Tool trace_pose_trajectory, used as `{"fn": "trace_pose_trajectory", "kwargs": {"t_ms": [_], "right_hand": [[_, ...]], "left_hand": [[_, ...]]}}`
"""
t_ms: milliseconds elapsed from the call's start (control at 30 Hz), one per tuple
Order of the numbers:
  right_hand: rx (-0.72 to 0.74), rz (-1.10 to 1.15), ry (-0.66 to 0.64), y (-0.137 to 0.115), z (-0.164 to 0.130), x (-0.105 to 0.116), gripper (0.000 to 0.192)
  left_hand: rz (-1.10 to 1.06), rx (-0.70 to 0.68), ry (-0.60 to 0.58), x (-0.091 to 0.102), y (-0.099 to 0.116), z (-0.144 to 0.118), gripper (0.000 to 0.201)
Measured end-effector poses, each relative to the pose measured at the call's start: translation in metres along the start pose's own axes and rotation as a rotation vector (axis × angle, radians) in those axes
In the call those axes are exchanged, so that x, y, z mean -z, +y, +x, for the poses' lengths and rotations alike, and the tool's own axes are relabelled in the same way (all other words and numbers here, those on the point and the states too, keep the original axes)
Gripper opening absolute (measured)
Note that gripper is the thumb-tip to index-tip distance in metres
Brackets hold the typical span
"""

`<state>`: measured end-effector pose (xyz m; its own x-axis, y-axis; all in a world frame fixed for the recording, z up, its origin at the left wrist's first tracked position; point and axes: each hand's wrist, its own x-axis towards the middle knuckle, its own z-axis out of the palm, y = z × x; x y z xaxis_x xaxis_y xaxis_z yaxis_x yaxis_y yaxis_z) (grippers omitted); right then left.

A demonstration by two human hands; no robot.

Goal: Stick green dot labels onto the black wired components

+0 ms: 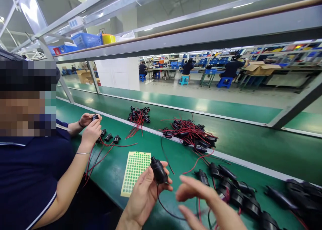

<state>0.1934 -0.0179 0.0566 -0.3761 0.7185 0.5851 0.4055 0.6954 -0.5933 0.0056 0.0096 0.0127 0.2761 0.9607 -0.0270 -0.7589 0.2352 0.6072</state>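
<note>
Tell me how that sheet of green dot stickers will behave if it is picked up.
The sticker sheet lies flat and thin on the green belt, so it is probably light and floppy. Its flush edges may be hard to lift.

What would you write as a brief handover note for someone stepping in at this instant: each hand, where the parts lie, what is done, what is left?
Left hand: grips one black socket part upright, its wires hanging below.
Right hand: open, blurred, holding nothing, just right of the part.
Green dot sticker sheet: flat on the green belt, left of the left hand.
More black parts lie at the right; wired piles sit farther back.
Co-worker's hands at left handle another part.
Done: cannot tell which parts are finished.
Left: cannot tell.
</note>
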Motion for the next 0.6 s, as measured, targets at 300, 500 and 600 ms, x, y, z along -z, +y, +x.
{"fn": "trace_pose_trajectory", "kwargs": {"t_ms": [300, 500, 600], "right_hand": [[-0.564, 0.517, 0.056, 0.018, 0.0, 0.016, 0.031], [-0.584, 0.621, -0.01, 0.021, 0.01, 0.021, 0.033], [-0.588, 0.59, -0.048, 0.021, 0.011, 0.022, 0.03]], "left_hand": [[0.574, -0.155, -0.113, 0.007, -0.01, -0.025, 0.053], [0.534, 0.043, -0.181, 0.002, -0.005, -0.04, 0.057], [0.54, -0.044, -0.167, 0.0, -0.005, -0.04, 0.044]]}}
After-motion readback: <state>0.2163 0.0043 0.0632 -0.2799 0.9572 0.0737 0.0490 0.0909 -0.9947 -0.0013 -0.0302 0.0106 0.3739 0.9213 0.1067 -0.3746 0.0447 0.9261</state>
